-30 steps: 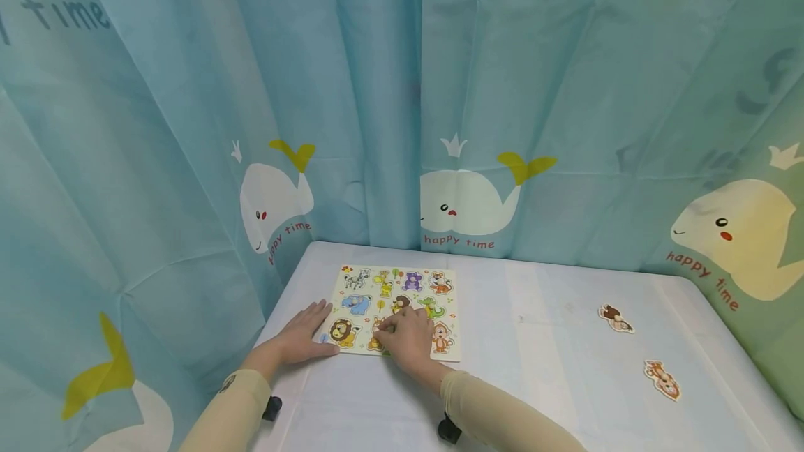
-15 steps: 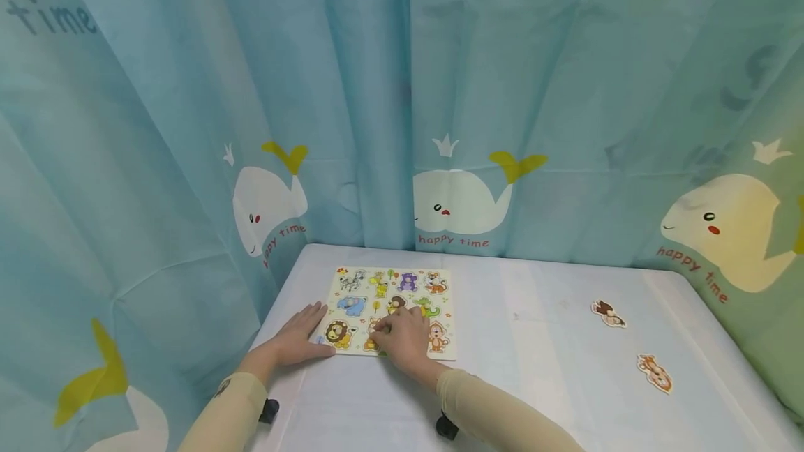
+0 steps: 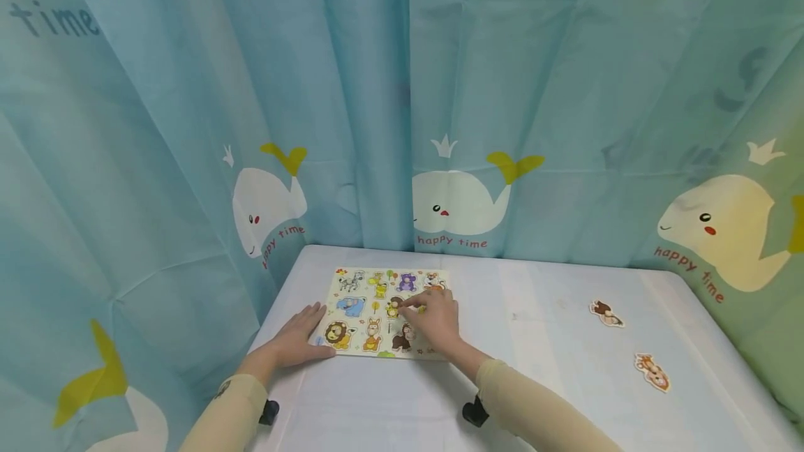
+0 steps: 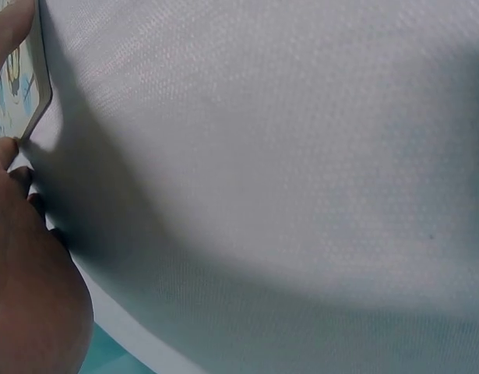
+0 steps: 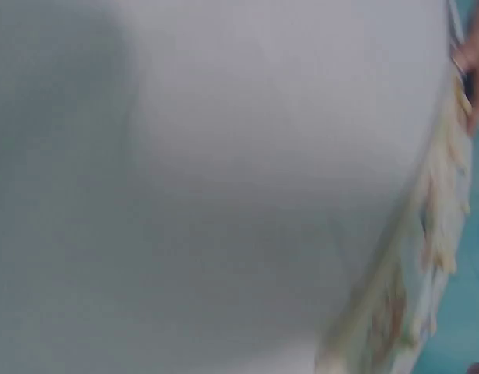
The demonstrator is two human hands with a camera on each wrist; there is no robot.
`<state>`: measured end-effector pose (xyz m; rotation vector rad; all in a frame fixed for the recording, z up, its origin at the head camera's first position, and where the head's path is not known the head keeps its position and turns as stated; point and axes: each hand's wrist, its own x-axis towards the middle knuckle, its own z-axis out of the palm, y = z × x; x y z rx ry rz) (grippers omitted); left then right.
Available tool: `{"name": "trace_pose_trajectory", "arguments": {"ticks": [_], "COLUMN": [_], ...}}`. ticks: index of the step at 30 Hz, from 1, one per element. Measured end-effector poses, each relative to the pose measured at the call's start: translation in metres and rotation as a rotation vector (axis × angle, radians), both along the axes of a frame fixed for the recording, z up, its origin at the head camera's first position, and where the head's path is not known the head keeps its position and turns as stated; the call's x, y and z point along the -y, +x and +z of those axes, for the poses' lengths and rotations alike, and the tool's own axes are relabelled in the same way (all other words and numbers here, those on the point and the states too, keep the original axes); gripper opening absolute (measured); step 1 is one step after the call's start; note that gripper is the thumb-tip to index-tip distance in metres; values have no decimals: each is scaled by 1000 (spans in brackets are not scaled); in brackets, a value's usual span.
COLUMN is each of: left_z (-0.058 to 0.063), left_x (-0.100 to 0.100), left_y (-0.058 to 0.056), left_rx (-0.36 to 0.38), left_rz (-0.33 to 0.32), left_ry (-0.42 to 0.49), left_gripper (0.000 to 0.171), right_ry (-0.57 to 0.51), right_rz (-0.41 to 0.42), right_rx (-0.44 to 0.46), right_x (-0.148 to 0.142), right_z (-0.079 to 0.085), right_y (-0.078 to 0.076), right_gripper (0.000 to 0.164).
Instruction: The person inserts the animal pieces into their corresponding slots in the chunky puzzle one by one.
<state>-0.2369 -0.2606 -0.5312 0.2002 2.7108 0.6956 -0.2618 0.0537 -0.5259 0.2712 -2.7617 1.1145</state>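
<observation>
A cream animal puzzle board (image 3: pixel 377 353) lies near the table's left side, with lion (image 3: pixel 337 335), kangaroo (image 3: pixel 373 335), elephant (image 3: pixel 351 306) and other animal pieces on it. My left hand (image 3: pixel 295 337) rests at the board's left front corner, thumb along the front edge. The left wrist view shows part of this hand (image 4: pixel 33 288) beside the corner. My right hand (image 3: pixel 436 319) is over the board's right half, fingertips by a small brown-and-yellow animal piece (image 3: pixel 393 307). No piece shows between the fingers. This hand and forearm hide several right-hand pieces. The right wrist view is blurred.
Two loose pieces lie on the table's right: a brown animal piece (image 3: pixel 606 314) and an orange-brown one (image 3: pixel 653 372). The white-covered table (image 3: pixel 534 312) meets a blue whale-print curtain (image 3: pixel 352 124) behind and at both sides.
My right hand has left the kangaroo piece and moved right and away from me across the board, uncovering the kangaroo and a dark brown piece. The left hand keeps its place.
</observation>
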Motion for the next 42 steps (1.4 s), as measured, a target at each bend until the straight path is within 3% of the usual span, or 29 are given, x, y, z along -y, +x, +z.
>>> {"name": "trace_pose_trajectory", "arguments": {"ticks": [6,10,17,25,33,42], "left_z": [0,0,0,-2,0,1], "left_x": [1,1,1,1,1,0], "left_y": [0,0,1,0,1,1], "left_rx": [-3,-3,-9,-26,-13,-8], "left_rz": [-4,-7,-8,-18,-12,-5], "left_ry": [-3,0,15,11,10,2], "left_gripper": [107,108,108,108,108,108], "right_ry": [-48,-36,3,12,7,-29], "right_rz": [-57,-126,-338,-590,-724,-844], "right_rx": [-6,-11,32,101,189,260], "right_x": [-45,-84,-178,-262,-301,-319], "right_z": [16,14,3,-7,-10,-17], "right_y": [-8,-14,-21,-13,1,5], "right_gripper": [19,23,36,43,48,53]}}
